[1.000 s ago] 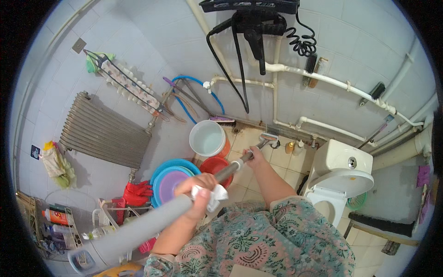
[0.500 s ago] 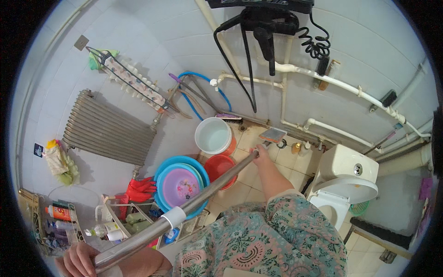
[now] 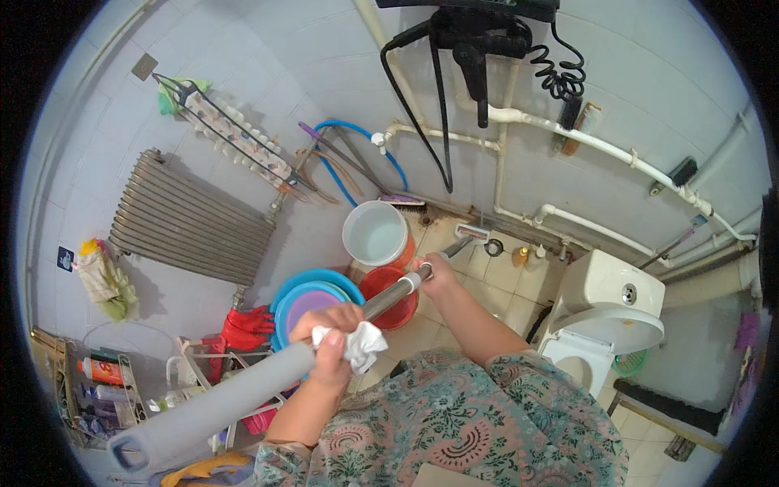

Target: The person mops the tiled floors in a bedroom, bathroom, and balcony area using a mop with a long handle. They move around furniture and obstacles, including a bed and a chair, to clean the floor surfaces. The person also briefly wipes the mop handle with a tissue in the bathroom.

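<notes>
A long mop (image 3: 388,299) with a metal pole slants from the lower left to a white, flat head (image 3: 472,234) on the tiled floor. My left hand (image 3: 329,334) is closed round the pole by its thick grey grip (image 3: 215,406). A crumpled white tissue or cloth (image 3: 363,347) is pinched under the left thumb. Farther along, my right hand (image 3: 439,274) wraps the pole just beyond a white collar (image 3: 413,281). Beneath the pole lies a red basin (image 3: 393,312), partly covered by it.
A white bucket (image 3: 376,235) stands behind the red basin. Stacked blue and purple basins (image 3: 288,304) sit left, near red gloves (image 3: 247,329) and a rack of bottles (image 3: 122,377). The toilet (image 3: 604,325) is right; a radiator (image 3: 191,227) and pipes line the walls.
My left hand has moved from the lower left up toward the middle, bringing the grey grip and white tissue into view. The white collar slid toward my right hand; the mop head turned.
</notes>
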Demonstrator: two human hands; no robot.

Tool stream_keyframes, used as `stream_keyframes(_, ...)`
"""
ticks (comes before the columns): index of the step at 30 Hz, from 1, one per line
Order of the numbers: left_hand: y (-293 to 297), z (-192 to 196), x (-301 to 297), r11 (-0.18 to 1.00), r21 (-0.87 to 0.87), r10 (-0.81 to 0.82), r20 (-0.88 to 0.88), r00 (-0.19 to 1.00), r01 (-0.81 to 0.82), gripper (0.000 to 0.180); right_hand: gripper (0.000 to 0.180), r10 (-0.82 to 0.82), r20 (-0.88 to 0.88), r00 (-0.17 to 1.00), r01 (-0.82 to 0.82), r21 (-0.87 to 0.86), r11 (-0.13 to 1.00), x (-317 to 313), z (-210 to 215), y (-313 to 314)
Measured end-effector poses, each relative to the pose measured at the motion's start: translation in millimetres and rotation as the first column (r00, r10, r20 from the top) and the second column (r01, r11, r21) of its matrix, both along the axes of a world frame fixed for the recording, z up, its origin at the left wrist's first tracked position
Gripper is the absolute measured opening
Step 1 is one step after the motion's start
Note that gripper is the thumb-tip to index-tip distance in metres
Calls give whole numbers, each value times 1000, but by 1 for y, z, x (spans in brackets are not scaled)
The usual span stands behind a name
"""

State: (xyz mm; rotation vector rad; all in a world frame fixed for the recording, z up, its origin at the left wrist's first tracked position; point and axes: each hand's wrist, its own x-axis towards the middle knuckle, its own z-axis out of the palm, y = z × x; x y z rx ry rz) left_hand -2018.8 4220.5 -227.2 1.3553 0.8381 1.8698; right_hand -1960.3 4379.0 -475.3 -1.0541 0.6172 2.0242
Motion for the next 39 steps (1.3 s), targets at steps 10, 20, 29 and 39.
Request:
stream_keyframes(10, 16, 30, -16, 987, 15, 157, -166, 974, -157, 21, 10, 3, 8, 1000, -3, -39, 999, -1, -44, 15)
stream_keyframes(20, 61, -147, -8, 744, -638, 226, -40, 973, -199, 13, 11, 170, -201, 965, -112, 271, 956, -11, 16, -41)
stream_keyframes(29, 49, -66, 13, 844, -499, 105, -207, 973, -197, 23, 8, 37, 30, 999, -36, -33, 999, -7, -90, 5)
stream_keyframes(39, 7, 28, 27, 956, -197, 196, -122, 973, -217, 24, 18, 2, 81, 997, -6, 46, 999, 40, -93, 75)
